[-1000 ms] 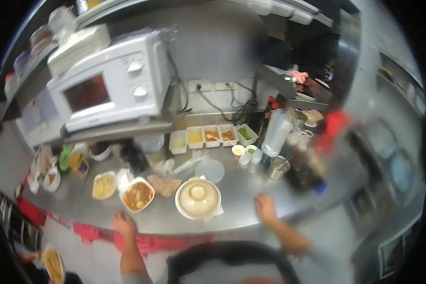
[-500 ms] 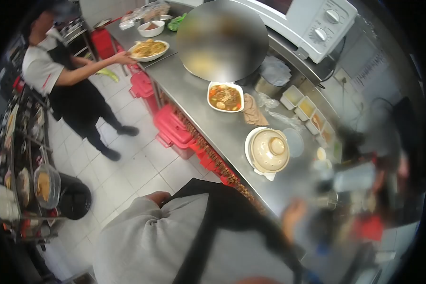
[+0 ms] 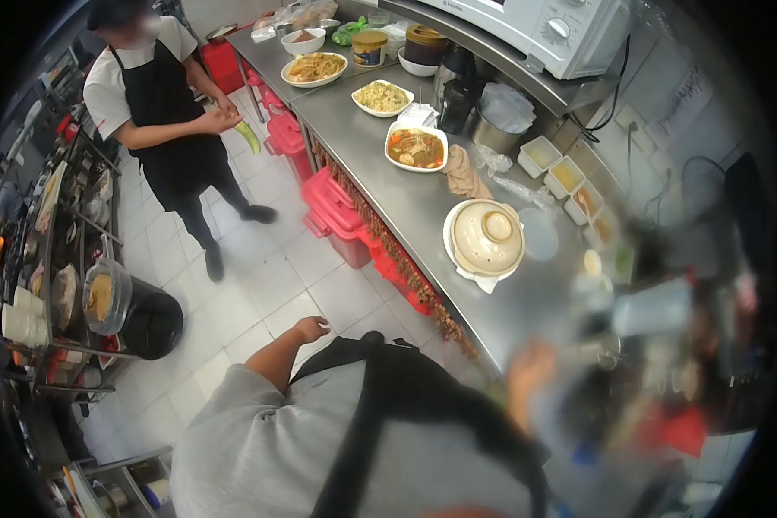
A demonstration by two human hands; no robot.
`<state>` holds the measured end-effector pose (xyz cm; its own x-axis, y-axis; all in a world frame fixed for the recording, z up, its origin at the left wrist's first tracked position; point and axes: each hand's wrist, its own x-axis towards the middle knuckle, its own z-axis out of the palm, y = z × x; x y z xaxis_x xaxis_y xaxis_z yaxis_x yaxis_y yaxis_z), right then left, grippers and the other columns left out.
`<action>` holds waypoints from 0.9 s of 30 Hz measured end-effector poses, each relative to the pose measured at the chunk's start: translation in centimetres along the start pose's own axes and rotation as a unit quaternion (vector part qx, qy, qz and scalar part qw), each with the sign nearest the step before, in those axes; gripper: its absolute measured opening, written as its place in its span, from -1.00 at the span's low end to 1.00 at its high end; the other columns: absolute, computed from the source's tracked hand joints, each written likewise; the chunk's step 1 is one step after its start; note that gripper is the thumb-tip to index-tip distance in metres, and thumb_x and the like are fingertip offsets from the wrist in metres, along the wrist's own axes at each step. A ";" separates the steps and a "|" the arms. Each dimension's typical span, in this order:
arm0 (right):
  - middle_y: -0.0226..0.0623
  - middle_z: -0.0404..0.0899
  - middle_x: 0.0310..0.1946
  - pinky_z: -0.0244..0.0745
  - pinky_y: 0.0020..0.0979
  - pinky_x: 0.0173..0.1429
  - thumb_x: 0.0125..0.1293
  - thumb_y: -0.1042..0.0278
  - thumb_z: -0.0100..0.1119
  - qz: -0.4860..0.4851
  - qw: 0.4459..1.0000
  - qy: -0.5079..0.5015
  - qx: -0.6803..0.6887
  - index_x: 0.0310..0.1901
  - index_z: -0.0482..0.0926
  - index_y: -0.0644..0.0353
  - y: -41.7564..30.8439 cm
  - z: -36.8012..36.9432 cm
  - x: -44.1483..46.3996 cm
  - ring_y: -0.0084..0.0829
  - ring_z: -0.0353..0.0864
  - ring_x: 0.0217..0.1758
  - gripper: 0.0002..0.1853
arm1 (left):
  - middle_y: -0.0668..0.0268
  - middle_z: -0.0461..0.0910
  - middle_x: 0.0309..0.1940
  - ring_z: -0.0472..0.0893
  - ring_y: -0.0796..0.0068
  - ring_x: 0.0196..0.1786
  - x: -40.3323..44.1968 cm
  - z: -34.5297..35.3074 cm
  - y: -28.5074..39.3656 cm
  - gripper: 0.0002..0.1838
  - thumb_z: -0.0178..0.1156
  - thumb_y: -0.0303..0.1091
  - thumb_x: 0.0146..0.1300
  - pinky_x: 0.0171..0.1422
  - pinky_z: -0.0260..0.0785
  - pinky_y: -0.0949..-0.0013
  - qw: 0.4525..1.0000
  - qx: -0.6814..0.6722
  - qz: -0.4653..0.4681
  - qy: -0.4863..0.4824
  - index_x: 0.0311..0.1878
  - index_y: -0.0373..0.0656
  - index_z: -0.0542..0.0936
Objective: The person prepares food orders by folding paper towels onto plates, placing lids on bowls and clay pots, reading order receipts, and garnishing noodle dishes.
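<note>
My left hand (image 3: 312,328) hangs over the tiled floor beside my apron. Its fingers are curled, with a small pale bit showing at the tips that I cannot make out. My right hand (image 3: 531,367) is a blur at the counter's near edge, so its fingers are unclear. Nearest to it on the steel counter, a lidded cream clay pot (image 3: 487,237) stands on a white plate. Beyond lie a brown cloth (image 3: 466,173), a square bowl of soupy stew (image 3: 416,148), a plate of fried rice (image 3: 382,98) and a plate of noodles (image 3: 315,69).
A co-worker (image 3: 168,104) in a black apron stands across the aisle. Red lidded bins (image 3: 332,207) sit under the counter. Small topping tubs (image 3: 565,175) line the wall below the microwave (image 3: 570,34). A black bin (image 3: 151,319) stands by the left rack.
My left forearm has swung out from my side. The co-worker has let go of the noodle plate, now on the counter, and drawn both hands together. My view has shifted slightly.
</note>
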<state>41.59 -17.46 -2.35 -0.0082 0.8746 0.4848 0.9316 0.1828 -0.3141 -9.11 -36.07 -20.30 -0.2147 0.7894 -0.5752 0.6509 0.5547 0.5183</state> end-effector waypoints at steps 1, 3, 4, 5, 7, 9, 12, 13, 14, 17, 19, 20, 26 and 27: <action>-0.09 0.40 0.11 0.16 -0.08 0.23 0.15 0.24 0.16 0.003 1.000 -0.003 -0.001 -0.04 0.54 0.10 -0.1 -0.1 -0.1 -0.07 0.33 0.19 -0.68 | 0.14 0.64 -0.18 0.59 0.24 -0.06 -0.6 0.9 1.0 -0.55 0.20 -0.05 0.15 0.06 0.40 0.30 0.996 -0.081 -0.014 0.026 0.03 -0.12 0.57; -0.11 0.39 0.13 0.13 -0.08 0.26 0.16 0.24 0.16 0.016 1.000 -0.019 -0.002 -0.04 0.54 0.09 -0.5 -0.3 0.0 -0.09 0.32 0.21 -0.67 | 0.19 0.65 -0.24 0.61 0.36 -0.17 -2.5 0.2 3.9 -0.61 0.18 -0.10 0.17 -0.04 0.43 0.35 0.968 -0.234 -0.037 0.081 -0.01 -0.13 0.59; -0.12 0.38 0.14 0.12 -0.08 0.27 0.16 0.24 0.16 0.024 0.999 -0.025 -0.002 -0.03 0.54 0.09 -0.7 -0.4 0.2 -0.09 0.31 0.22 -0.67 | 0.23 0.64 -0.29 0.59 0.42 -0.25 -2.3 -1.3 4.4 -0.66 0.15 -0.14 0.21 -0.12 0.42 0.38 0.953 -0.276 -0.033 0.119 -0.06 -0.15 0.60; -0.11 0.38 0.14 0.12 -0.08 0.27 0.16 0.24 0.16 0.019 1.000 -0.022 0.001 -0.03 0.54 0.10 -0.9 -0.5 0.3 -0.08 0.31 0.22 -0.67 | 0.26 0.64 -0.33 0.57 0.48 -0.32 -1.7 -2.9 4.6 -0.70 0.12 -0.18 0.24 -0.19 0.41 0.42 0.934 -0.319 -0.030 0.156 -0.11 -0.17 0.61; -0.09 0.38 0.13 0.14 -0.09 0.26 0.16 0.26 0.16 0.007 1.000 -0.019 0.004 -0.02 0.53 0.12 -1.2 -0.7 0.5 -0.07 0.32 0.21 -0.67 | 0.27 0.61 -0.48 0.51 0.51 -0.46 1.7 -7.3 3.5 -0.66 0.01 -0.14 0.29 -0.34 0.36 0.39 0.882 -0.377 -0.004 0.283 -0.34 -0.24 0.59; -0.06 0.38 0.13 0.15 -0.09 0.26 0.16 0.28 0.15 0.003 0.999 -0.018 0.034 -0.02 0.52 0.14 -0.8 -0.5 0.5 -0.05 0.32 0.20 -0.67 | 0.24 0.59 -0.43 0.54 0.48 -0.40 3.3 -14.2 4.9 -0.67 -0.04 -0.12 0.34 -0.23 0.44 0.39 0.840 -0.420 0.006 0.344 -0.34 -0.20 0.51; 0.00 0.37 0.12 0.19 -0.10 0.24 0.17 0.30 0.14 0.009 0.999 -0.011 0.048 -0.01 0.51 0.19 0.1 0.3 0.3 -0.03 0.32 0.19 -0.66 | 0.35 0.36 -0.58 0.53 0.44 -0.39 9.1 -24.5 6.1 -0.78 -0.02 -0.26 0.35 -0.19 0.48 0.34 0.713 -0.555 0.124 0.409 -0.31 -0.21 0.46; 0.02 0.37 0.12 0.20 -0.11 0.24 0.17 0.31 0.14 0.014 0.999 -0.008 0.048 -0.01 0.51 0.20 0.2 0.6 0.2 -0.02 0.33 0.19 -0.66 | 0.36 0.32 -0.57 0.53 0.41 -0.39 10.7 -28.0 6.7 -0.81 -0.03 -0.29 0.35 -0.17 0.51 0.31 0.695 -0.572 0.155 0.408 -0.24 -0.22 0.45; 0.03 0.37 0.12 0.20 -0.11 0.24 0.17 0.31 0.14 0.023 0.999 -0.007 0.043 -0.01 0.50 0.22 0.2 0.8 0.1 -0.02 0.32 0.19 -0.65 | 0.30 0.39 -0.49 0.54 0.37 -0.35 10.7 -31.1 9.7 -0.82 -0.04 -0.32 0.36 -0.15 0.52 0.29 0.660 -0.613 0.163 0.403 -0.16 -0.25 0.41; 0.07 0.34 0.13 0.18 -0.11 0.27 0.18 0.30 0.13 0.066 0.997 0.001 0.029 0.01 0.49 0.25 -0.6 0.8 0.6 0.00 0.31 0.21 -0.63 | 0.07 0.50 -0.21 0.59 0.20 -0.16 14.5 -39.3 15.0 -0.69 -0.01 -0.38 0.35 -0.07 0.55 0.25 0.635 -0.674 0.170 0.336 0.08 -0.31 0.28; 0.09 0.32 0.15 0.17 -0.10 0.30 0.18 0.30 0.12 0.116 0.993 0.008 0.023 0.03 0.47 0.27 -1.2 1.2 0.9 0.02 0.29 0.23 -0.62 | -0.02 0.49 -0.15 0.62 0.15 -0.16 17.5 -43.2 17.5 -0.47 0.00 -0.36 0.36 -0.12 0.57 0.29 0.629 -0.697 0.143 0.313 0.28 -0.23 0.02; 0.10 0.31 0.16 0.16 -0.10 0.30 0.19 0.29 0.11 0.124 0.992 0.023 -0.016 0.04 0.46 0.28 -1.4 1.9 0.8 0.03 0.28 0.23 -0.61 | -0.07 0.49 -0.12 0.63 0.12 -0.16 19.2 -44.8 18.2 -0.34 0.00 -0.35 0.36 -0.15 0.58 0.31 0.624 -0.709 0.129 0.302 0.38 -0.19 -0.11; 0.16 0.29 0.17 0.17 -0.06 0.30 0.24 0.29 0.05 0.185 0.956 0.023 -0.226 0.12 0.40 0.31 -6.1 5.7 1.3 0.09 0.28 0.24 -0.57 | -0.13 0.48 -0.09 0.63 0.07 -0.17 33.3 -52.0 15.4 -0.32 0.05 -0.35 0.34 -0.09 0.59 0.23 0.570 -0.782 0.108 0.225 0.39 -0.17 -0.08; 0.16 0.30 0.17 0.17 -0.06 0.30 0.24 0.30 0.04 0.172 0.961 0.031 -0.213 0.11 0.41 0.30 -5.7 6.2 0.9 0.09 0.28 0.24 -0.57 | -0.09 0.49 -0.07 0.63 0.08 -0.17 35.2 -53.0 14.5 -0.41 0.06 -0.33 0.34 -0.06 0.58 0.21 0.591 -0.766 0.121 0.220 0.34 -0.17 0.05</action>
<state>34.06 -14.95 -5.16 0.3357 0.8192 0.4650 0.9399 -0.3242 -0.1074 -45.78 13.72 0.54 -0.6391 0.6992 -0.3204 -0.6499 -0.2682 0.7111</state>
